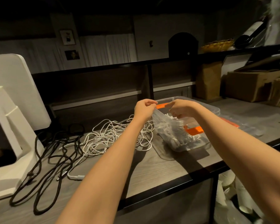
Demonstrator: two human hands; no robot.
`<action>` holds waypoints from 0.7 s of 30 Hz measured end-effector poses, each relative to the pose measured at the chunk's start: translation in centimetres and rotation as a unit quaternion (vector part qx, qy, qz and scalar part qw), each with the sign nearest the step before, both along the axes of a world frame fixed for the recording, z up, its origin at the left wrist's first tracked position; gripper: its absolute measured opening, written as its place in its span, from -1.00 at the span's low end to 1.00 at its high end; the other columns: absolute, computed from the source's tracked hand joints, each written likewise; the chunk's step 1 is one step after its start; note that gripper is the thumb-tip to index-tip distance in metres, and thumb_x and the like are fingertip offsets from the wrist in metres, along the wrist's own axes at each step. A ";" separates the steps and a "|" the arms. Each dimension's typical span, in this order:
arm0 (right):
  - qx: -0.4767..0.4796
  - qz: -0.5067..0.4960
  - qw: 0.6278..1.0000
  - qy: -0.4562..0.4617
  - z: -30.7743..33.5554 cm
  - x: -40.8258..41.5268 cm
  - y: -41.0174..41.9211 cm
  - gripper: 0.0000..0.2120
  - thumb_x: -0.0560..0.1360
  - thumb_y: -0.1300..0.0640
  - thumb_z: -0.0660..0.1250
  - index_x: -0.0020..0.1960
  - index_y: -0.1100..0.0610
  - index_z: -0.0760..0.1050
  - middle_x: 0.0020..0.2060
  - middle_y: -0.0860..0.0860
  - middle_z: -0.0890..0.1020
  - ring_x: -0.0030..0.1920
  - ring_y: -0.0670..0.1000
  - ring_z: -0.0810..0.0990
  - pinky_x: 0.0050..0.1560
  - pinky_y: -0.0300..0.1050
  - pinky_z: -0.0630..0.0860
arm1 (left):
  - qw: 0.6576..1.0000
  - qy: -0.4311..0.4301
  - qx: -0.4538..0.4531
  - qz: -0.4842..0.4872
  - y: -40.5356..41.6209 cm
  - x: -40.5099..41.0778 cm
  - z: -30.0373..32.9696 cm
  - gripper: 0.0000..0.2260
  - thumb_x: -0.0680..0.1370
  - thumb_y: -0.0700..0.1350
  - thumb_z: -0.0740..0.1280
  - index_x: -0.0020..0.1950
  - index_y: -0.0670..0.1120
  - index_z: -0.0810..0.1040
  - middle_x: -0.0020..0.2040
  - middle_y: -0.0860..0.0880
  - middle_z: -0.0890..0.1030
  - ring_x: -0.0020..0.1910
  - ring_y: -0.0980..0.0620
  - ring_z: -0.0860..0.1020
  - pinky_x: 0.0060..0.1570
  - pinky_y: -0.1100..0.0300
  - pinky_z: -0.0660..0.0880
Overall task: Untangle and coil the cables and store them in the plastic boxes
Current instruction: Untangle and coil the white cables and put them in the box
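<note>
No writing can be read anywhere. A white stand [11, 110] is far left of the fingers. Black cables [52, 152] and tangled white cables [113, 136] lie left of them. A clear box [205, 109] sits just beyond. Left hand [144, 109] and right hand [183, 109] each pinch the rim of a clear bag [170, 131] of white cable.

white stand [10, 110] cut off left, bag contents [171, 131] perhaps cables
</note>
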State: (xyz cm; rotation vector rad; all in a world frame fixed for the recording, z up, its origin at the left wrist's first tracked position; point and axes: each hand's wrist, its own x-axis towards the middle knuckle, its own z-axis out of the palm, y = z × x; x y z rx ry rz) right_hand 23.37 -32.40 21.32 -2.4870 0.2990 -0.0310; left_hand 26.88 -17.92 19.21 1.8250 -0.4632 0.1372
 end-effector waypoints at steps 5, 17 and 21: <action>0.028 -0.017 0.991 -0.132 0.2 0.0 1.0 -0.77 0.55 0.28 0.23 0.12 0.29 0.60 -0.05 0.25 0.63 -0.10 0.09 0.56 -0.02 -0.01 0.54 | 1.000 0.019 -0.013 -0.015 0.9 -0.3 0.7 -0.85 0.60 -0.24 0.25 -0.04 -0.10 0.61 -0.14 -0.04 0.61 -0.18 0.09 0.55 -0.22 0.27 0.46; 0.055 0.036 0.985 -0.156 1.4 -0.9 7.3 -0.83 0.57 0.24 0.23 -0.05 0.28 0.58 -0.24 0.15 0.62 -0.27 0.04 0.60 -0.22 -0.16 0.58 | 0.995 0.059 0.083 0.007 6.2 -2.7 2.2 -0.81 0.63 -0.24 0.18 -0.10 -0.13 0.55 -0.28 -0.02 0.56 -0.39 0.10 0.48 -0.40 0.28 0.37; 0.024 0.041 0.994 -0.100 0.8 -0.7 8.9 -0.77 0.57 0.28 0.20 0.09 0.39 0.56 -0.10 0.24 0.67 -0.20 0.15 0.66 -0.11 -0.01 0.64 | 0.990 0.097 0.101 0.021 7.8 -3.3 1.6 -0.79 0.63 -0.31 0.12 0.01 -0.21 0.56 -0.30 -0.07 0.54 -0.47 0.08 0.47 -0.56 0.35 0.33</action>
